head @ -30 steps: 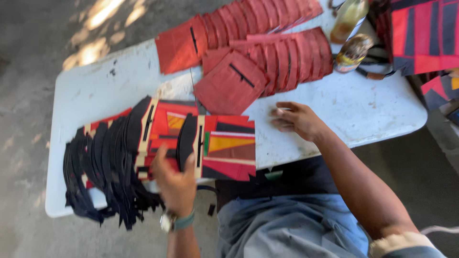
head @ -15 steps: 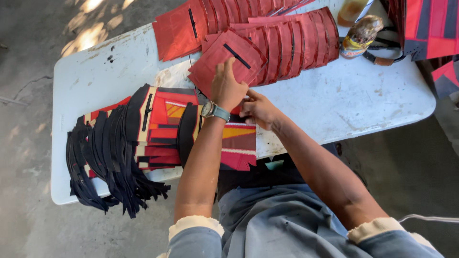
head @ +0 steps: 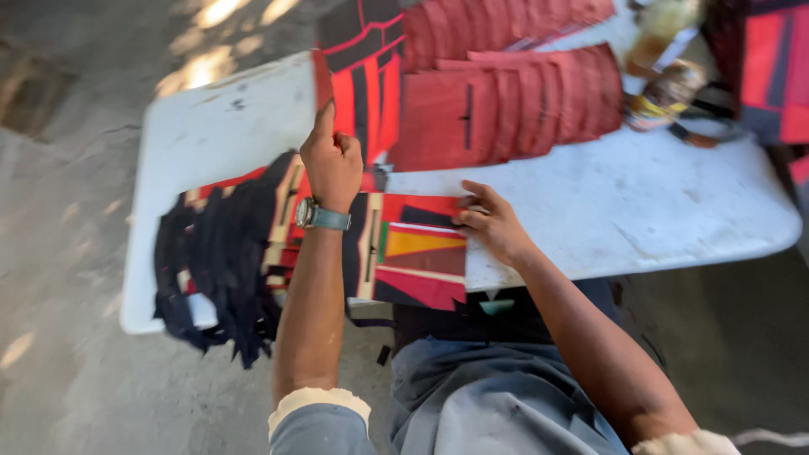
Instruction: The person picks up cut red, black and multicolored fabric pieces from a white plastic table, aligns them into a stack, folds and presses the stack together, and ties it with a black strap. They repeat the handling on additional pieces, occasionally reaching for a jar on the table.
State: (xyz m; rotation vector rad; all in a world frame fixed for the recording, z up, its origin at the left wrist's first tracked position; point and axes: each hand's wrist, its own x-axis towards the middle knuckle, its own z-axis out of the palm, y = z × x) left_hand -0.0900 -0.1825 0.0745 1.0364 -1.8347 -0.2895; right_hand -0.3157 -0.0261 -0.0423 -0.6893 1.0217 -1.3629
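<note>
Our left hand (head: pixel 333 164) at upper centre clamped on a lifted red-and-black panel (head: pixel 362 84), our right hand (head: pixel 493 223) mid-frame, fingers resting flat on the striped panel stack (head: pixel 417 257) on the white table (head: pixel 624 202), red pieces (head: pixel 506 105) fanned above

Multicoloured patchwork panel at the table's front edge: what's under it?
The white table shows beside the multicoloured patchwork panel; the right hand presses its corner. Anything directly beneath is covered.

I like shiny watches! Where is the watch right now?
In the head view, the watch sits on the left hand's wrist, left of centre, above the colourful patterned piece near the white table's front edge.
</note>
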